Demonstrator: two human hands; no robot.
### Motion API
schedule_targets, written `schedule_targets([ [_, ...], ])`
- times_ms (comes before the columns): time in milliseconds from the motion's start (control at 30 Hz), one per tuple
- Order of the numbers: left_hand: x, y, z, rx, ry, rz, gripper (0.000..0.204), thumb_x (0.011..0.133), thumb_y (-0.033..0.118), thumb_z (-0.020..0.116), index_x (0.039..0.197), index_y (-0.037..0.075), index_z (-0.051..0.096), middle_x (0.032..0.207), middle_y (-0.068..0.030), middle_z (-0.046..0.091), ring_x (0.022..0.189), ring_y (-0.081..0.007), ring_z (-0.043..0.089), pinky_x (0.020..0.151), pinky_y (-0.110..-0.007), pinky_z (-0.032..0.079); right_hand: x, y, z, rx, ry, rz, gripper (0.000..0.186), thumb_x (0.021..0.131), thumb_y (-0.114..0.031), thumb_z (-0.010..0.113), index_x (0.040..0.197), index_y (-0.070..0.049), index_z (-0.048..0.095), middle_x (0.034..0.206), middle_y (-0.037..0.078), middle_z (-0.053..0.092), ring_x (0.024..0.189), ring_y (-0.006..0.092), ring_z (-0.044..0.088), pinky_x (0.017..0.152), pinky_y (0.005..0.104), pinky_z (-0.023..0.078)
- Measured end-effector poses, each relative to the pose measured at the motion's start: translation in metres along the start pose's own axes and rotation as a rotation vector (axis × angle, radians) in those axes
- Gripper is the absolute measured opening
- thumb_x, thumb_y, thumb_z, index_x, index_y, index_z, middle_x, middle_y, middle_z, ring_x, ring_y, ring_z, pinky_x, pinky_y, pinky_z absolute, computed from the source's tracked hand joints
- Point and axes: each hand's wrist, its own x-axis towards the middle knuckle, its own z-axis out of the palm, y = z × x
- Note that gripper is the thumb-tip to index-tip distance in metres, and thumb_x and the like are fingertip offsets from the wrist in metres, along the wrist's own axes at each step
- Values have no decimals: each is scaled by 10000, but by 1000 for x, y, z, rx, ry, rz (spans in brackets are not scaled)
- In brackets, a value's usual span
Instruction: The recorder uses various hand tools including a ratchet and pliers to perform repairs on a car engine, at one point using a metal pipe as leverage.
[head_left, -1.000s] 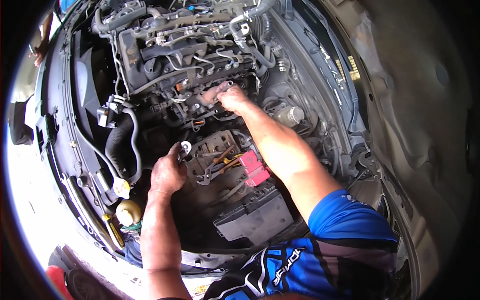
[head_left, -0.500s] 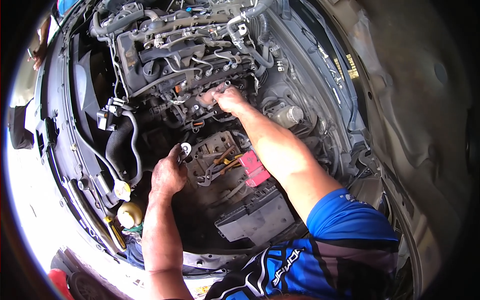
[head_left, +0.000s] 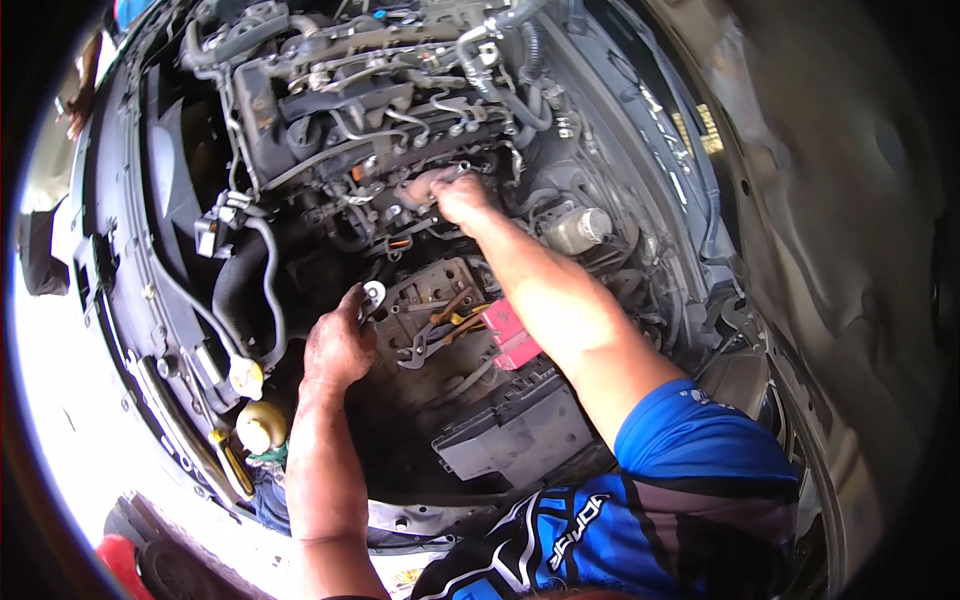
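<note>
My left hand is closed around a ratchet wrench; its round silver head shows above my fingers, and the palm hides the rest. My right hand reaches to the side of the engine, its fingers bent and closed near a rusty brown part. A small round metal end shows at those fingertips; what they grip is mostly hidden. Between my arms, adjustable pliers and other hand tools with yellow and brown handles lie on a metal bracket.
A red cover and a black box lid sit beneath my right arm. A fluid reservoir stands beyond that forearm. Left are a coolant hose, a yellowish bottle and a yellow-black screwdriver. Another person's hand shows far left.
My right hand has turned slightly at the engine, its fingers bunched a little differently around the small metal end. My left hand keeps its hold. The view has shifted slightly.
</note>
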Motion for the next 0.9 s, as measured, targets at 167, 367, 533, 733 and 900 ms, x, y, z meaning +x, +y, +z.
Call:
schedule_targets([
  [167, -1, -3, 0, 10, 41, 34, 573, 810, 118, 581, 1380, 85, 535, 979, -250, 699, 957, -436, 663, 850, -511, 529, 8, 11, 11, 38, 11, -69, 162, 775, -73, 639, 926, -73, 697, 923, 95, 728, 830, 200, 687, 749, 348, 549],
  [367, 0, 1, 2, 10, 27, 24, 592, 808, 114, 587, 1396, 90, 525, 1032, -252, 695, 1009, -429, 654, 875, -493, 528, 10, 13, 5, -68, 7, -9, 131, 757, -78, 685, 886, -79, 661, 857, 78, 691, 791, 196, 660, 713, 335, 525],
  [533, 5, 12, 2, 3, -1, 14, 597, 811, 101, 598, 1403, 99, 523, 1084, -242, 690, 1045, -418, 649, 898, -484, 525, 8, -8, -17, -277, -17, -108, 153, 789, -109, 690, 939, -88, 667, 906, 102, 707, 848, 231, 681, 783, 353, 551],
  [733, -5, -1, -4, 16, 1, -44, 584, 817, 93, 598, 1396, 102, 530, 1093, -238, 689, 1047, -417, 648, 901, -488, 525, -72, -102, -103, -160, 280, -543, 103, 880, -57, 648, 979, -66, 674, 876, 65, 675, 785, 170, 646, 715, 315, 536],
  [900, -1, 3, -1, 11, 3, -4, 584, 812, 97, 601, 1392, 92, 530, 1074, -236, 693, 1033, -417, 651, 897, -489, 525, -71, -103, -246, -222, 725, -470, 123, 874, -67, 662, 990, -35, 686, 968, 95, 690, 871, 197, 665, 794, 323, 535],
])
